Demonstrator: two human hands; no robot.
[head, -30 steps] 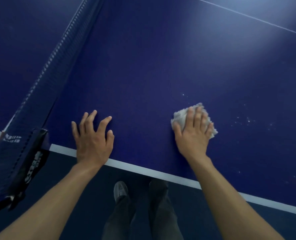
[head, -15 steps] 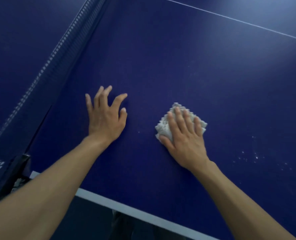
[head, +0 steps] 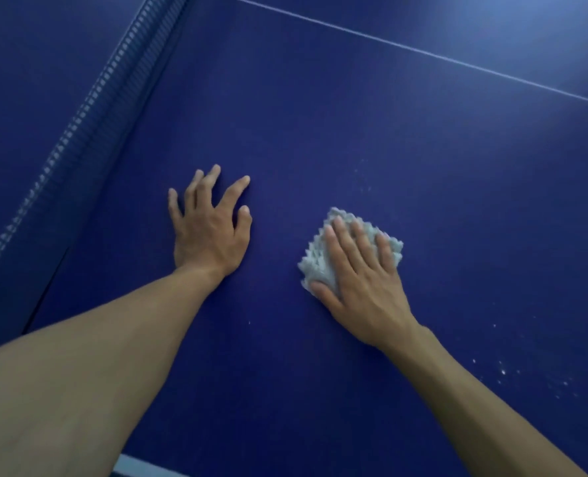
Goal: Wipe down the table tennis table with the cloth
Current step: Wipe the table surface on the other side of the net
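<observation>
Head camera: the right hand lies flat with straight, slightly spread fingers pressing a folded pale cloth onto the blue table tennis table. Just beside it, the left hand rests palm-down on the bare surface, fingers splayed apart. White specks dot the table nearer the right forearm. The net runs along the left.

The table looks smooth and hard, with a soft sheen and scattered pale specks. The cloth is nubby, pale, matt textile. The net is woven mesh.
</observation>
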